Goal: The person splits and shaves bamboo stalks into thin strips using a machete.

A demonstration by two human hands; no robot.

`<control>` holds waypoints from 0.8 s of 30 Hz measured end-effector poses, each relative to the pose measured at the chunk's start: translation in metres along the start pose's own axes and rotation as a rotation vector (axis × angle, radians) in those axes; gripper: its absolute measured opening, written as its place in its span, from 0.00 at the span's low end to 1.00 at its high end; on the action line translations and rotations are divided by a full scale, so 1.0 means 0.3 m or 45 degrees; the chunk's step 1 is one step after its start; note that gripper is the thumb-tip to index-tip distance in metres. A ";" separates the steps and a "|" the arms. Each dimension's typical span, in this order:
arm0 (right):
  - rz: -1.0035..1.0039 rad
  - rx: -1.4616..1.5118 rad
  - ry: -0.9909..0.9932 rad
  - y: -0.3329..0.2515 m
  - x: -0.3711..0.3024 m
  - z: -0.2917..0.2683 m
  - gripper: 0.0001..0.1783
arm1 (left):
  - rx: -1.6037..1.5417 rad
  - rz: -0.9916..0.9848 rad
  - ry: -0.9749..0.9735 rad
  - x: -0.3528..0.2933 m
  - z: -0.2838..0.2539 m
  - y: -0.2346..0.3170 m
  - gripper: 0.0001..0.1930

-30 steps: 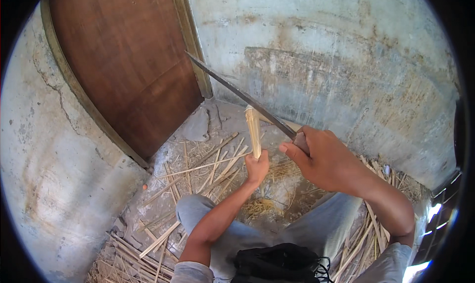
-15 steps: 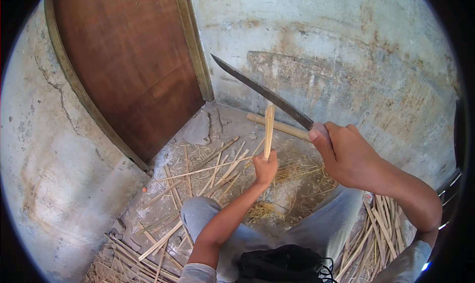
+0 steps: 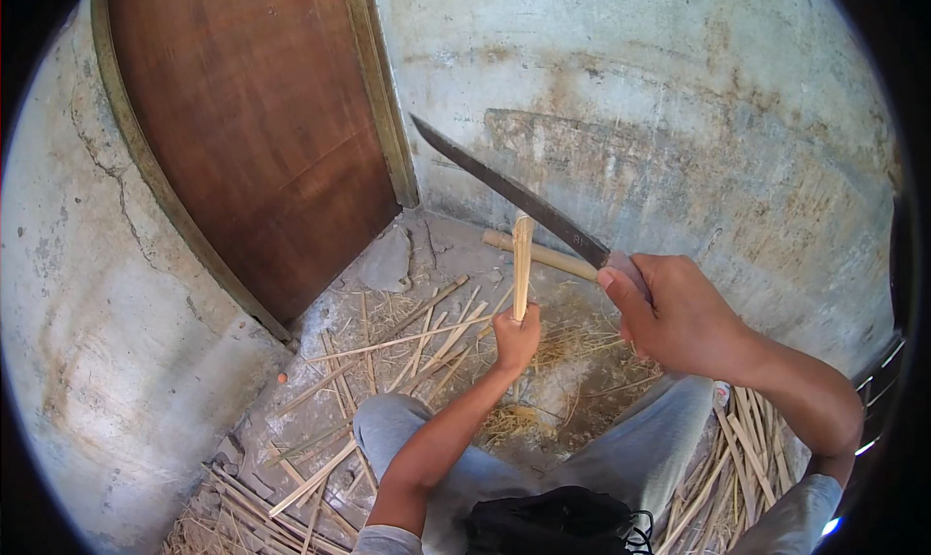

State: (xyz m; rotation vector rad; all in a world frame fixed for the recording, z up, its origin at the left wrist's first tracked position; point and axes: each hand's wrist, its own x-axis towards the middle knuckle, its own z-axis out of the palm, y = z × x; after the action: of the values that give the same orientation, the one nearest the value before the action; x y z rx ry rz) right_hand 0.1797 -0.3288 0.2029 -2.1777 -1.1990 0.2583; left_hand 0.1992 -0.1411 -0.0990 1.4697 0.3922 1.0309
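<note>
My left hand (image 3: 517, 339) is closed around the lower end of a pale split bamboo piece (image 3: 522, 269), which stands upright above the fist. Gripped by its handle in my right hand (image 3: 684, 313) is a machete (image 3: 509, 189) with a long dark blade. The blade slants up to the left, and its edge lies across the top end of the bamboo. Whether it touches or has bitten in is too fine to tell.
A bamboo pole (image 3: 548, 254) lies on the floor by the wall. Split strips (image 3: 417, 337) are scattered left of my hands, with piles at lower left (image 3: 262, 516) and lower right (image 3: 742, 448). A brown door (image 3: 252, 138) stands at the far left. A black bag (image 3: 548, 521) rests near my lap.
Both hands have come down slightly, the machete and the bamboo with them. The blade now sits at the bamboo's top end.
</note>
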 end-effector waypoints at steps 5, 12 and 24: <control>-0.038 -0.206 0.022 -0.037 0.005 -0.015 0.23 | -0.030 0.014 -0.017 0.008 -0.004 -0.002 0.17; -0.095 -0.248 0.019 -0.065 -0.015 -0.030 0.22 | -0.100 -0.023 -0.083 0.011 -0.031 -0.004 0.17; -0.135 -0.218 0.102 0.018 -0.008 0.033 0.22 | 0.100 0.229 0.080 -0.003 -0.033 -0.037 0.16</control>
State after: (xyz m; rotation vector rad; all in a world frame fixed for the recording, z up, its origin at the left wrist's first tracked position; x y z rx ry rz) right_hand 0.1775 -0.3287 0.1916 -2.2370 -1.3285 0.0244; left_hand 0.1946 -0.1335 -0.1109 1.5674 0.3535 1.2187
